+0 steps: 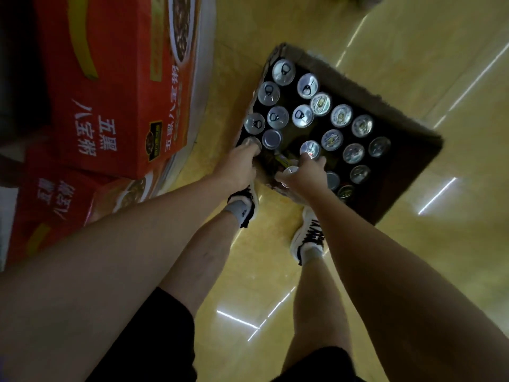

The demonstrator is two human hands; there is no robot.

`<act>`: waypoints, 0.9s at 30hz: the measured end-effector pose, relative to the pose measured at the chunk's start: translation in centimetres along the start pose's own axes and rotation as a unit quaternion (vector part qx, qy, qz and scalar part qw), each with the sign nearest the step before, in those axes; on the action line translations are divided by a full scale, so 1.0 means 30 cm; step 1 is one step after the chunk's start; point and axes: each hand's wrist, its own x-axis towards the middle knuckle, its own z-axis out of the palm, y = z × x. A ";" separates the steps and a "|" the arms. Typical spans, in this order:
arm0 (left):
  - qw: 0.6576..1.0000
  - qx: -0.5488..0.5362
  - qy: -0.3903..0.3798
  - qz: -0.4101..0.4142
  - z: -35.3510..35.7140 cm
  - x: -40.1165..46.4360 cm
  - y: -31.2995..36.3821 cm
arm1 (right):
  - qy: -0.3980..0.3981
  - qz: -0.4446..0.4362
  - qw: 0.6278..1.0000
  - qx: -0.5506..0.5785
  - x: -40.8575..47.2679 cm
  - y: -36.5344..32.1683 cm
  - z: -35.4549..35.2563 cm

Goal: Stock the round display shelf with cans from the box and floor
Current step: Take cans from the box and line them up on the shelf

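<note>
An open cardboard box [366,106] lies on the floor ahead of my feet, filled with several upright cans showing silver lids. My left hand [239,168] reaches into the box's near left corner and grips the top of a can [252,143]. My right hand [305,176] is at the near edge and holds a can [290,172] between thumb and fingers, with its fingertips touching a second can [309,148]. A gap among the cans shows in the middle of the box. The round display shelf's white rim [205,78] curves along the left.
Red printed cartons [110,78] are stacked on the round base at the left, another red carton [46,210] lower down. My two feet in white and black shoes [308,235] stand on the glossy yellow floor [413,271] just before the box.
</note>
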 end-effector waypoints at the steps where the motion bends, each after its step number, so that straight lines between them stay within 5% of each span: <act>1: 1.000 0.001 -0.002 -0.005 -0.013 -0.023 0.008 | -0.007 -0.017 1.000 0.013 -0.026 0.006 -0.040; 16: 0.990 -0.133 -0.023 0.029 -0.527 -0.605 0.414 | -0.036 -0.161 0.986 0.024 -0.742 -0.415 -0.776; 27: 0.970 -0.208 0.014 0.127 -1.002 -1.166 0.655 | 0.076 -0.261 0.962 0.015 -1.415 -0.707 -1.138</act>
